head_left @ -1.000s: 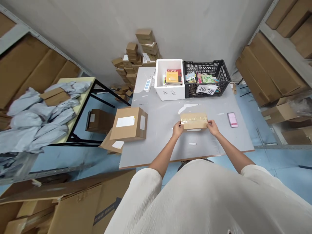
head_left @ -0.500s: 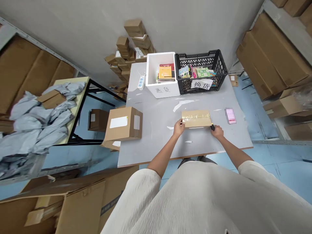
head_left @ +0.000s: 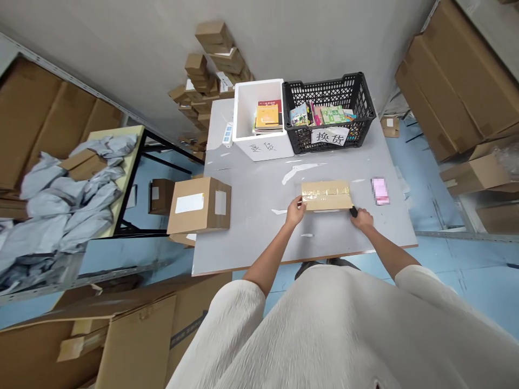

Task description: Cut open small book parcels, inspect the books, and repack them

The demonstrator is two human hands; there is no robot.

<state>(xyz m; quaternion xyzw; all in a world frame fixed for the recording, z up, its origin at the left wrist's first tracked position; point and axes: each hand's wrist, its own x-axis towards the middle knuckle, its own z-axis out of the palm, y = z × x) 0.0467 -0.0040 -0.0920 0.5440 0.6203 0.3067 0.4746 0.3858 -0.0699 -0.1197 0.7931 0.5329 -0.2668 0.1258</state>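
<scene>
A long cardboard box (head_left: 326, 195) with clear tape across its top sits in front of me on the grey table (head_left: 259, 227). My left hand (head_left: 295, 210) grips the box's left end, the thumb near the top edge. At the opposite end, my right hand (head_left: 362, 219) is closed around the black handle of a box cutter (head_left: 354, 211). The cutter's tip meets the lower right corner of the box; its blade is too small to make out. A pink, blurred item (head_left: 380, 191) lies to the right of my right hand.
Behind the box stand a white foam box (head_left: 263, 147) and a black crate (head_left: 329, 141), both with books inside. A larger carton (head_left: 199, 205) sits at the table's left edge. Grey bags (head_left: 68, 200) cover a side table. Stacked boxes (head_left: 214, 65) line the wall.
The view has shifted slightly, so the surroundings sit a little further left. Both hands keep their places at the box's ends, with the cutter still at the right corner.
</scene>
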